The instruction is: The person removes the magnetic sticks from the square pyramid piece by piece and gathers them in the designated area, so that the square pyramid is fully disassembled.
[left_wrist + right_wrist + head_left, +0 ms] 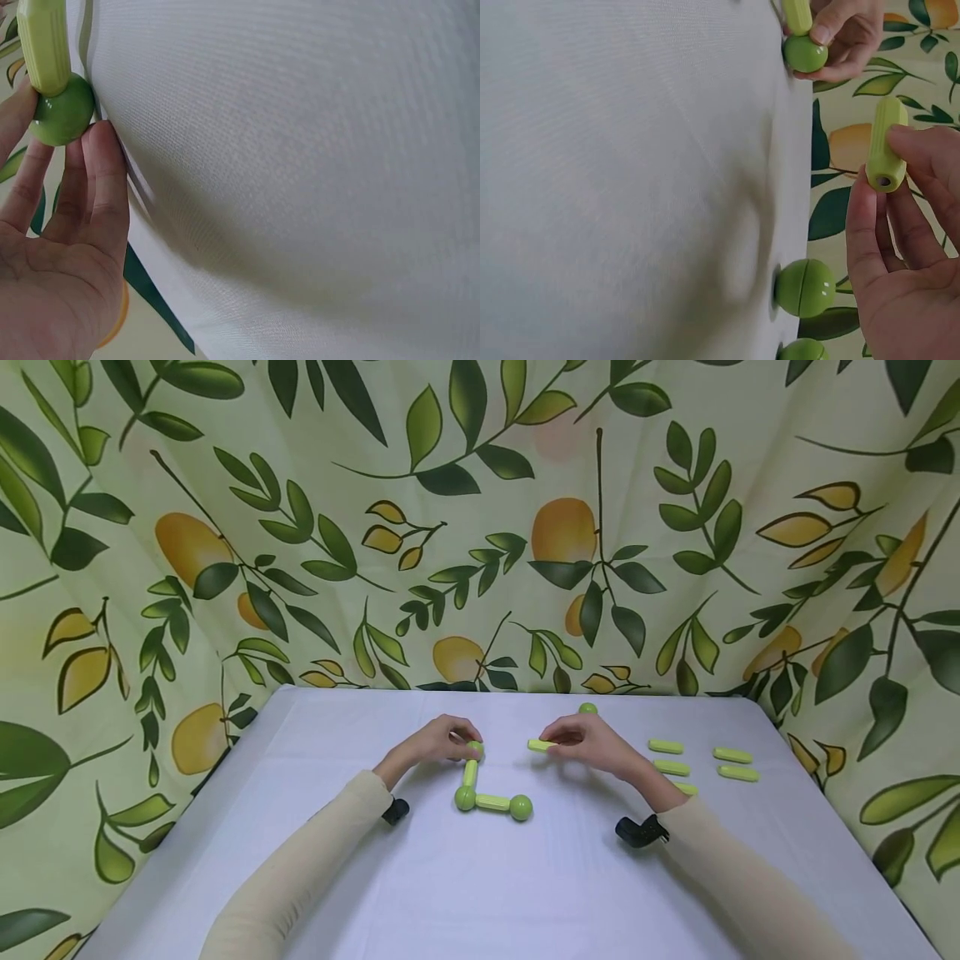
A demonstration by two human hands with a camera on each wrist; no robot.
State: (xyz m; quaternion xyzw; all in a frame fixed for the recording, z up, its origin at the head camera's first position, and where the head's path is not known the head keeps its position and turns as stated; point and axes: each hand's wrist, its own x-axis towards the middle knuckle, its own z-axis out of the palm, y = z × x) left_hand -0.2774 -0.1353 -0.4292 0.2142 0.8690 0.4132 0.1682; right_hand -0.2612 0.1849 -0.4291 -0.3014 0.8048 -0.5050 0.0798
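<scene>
"What's biggest?"
"A leaf-and-fruit cloth [487, 602], hanging behind the table's far edge."
"Next?"
"The table [420, 902], covered in white. Two cream sleeves [315, 852] reach over it."
"And the hands?"
"Both are gripping something. The left hand [431, 741] has its fingers around one end of an L-shaped chain [465, 797]; the right hand [591, 743] pinches a single light-green stick [885, 142], apart from the chain."
"How does the chain lie?"
"About midway between the left and right edges. It runs from the left hand toward the near side, then bends toward the right edge."
"Other sticks?"
"Five loose sticks [732, 755], toward the far right corner."
"Smallest?"
"The balls. Three belong to the chain, the left hand holding its end ball [66, 116]. Two loose balls [804, 289] show near the right hand, one close to the far edge."
</scene>
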